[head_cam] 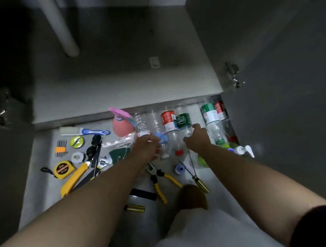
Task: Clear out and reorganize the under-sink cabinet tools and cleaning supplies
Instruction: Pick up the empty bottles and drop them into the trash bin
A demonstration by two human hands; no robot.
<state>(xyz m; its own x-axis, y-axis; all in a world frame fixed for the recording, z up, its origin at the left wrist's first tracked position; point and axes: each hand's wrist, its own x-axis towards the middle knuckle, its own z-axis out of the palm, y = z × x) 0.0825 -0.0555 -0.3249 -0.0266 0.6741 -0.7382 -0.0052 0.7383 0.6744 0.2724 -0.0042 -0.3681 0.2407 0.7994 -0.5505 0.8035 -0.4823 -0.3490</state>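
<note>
Both arms reach out over the grey floor [42, 183] in front of the open cabinet [120, 84], whose smooth pale shelf is bare and dim. A row of clear, ribbed plastic bottles [179, 128] lies on its side right along the cabinet's front edge, some with red labels, some green (a few crushed flat).

The left hand [146, 149] has its fingers curled around the neck end of one clear bottle, next to a bit of blue plastic. The right hand [196, 138] rests on the green-labelled bottle [184, 122], fingers spread and bent over it; can't tell if it's really gripping or just touching.

Further out from the cabinet, left of the bottles, sit the tools: a round yellow tape measure [63, 169], a long yellow box cutter [75, 180], a blue-handled scraper [88, 131] and a pink spray bottle [121, 123]. Closer to the person than the bottles are yellow-handled pliers [160, 180] and a thin screwdriver [195, 175] with a striped handle.
</note>
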